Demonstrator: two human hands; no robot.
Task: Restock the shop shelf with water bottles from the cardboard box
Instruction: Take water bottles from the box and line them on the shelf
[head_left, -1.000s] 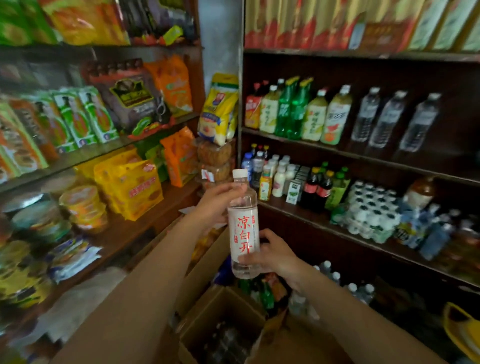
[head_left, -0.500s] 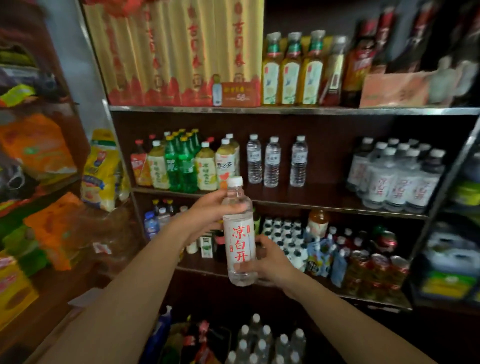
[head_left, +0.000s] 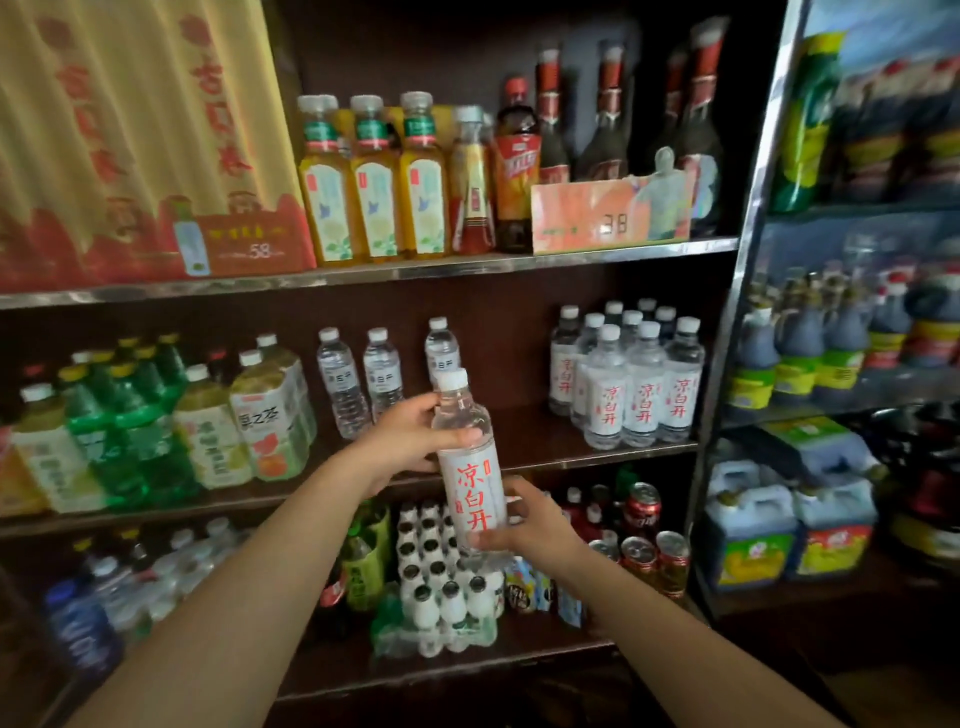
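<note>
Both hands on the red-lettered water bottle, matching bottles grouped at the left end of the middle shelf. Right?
Not quite. Both hands, left hand and right hand, do hold the water bottle, but the head view shows the matching bottles at the right end of the middle shelf.

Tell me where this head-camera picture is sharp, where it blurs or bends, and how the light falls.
Head view: the held water bottle and both hands, left hand and right hand, are sharp, red label readable; the side rack at right and the green bottles at left smear toward the edges; wide-angle bending tilts the shelf post; light is dim and soft, lower shelves darkest, no strong glare.
</note>
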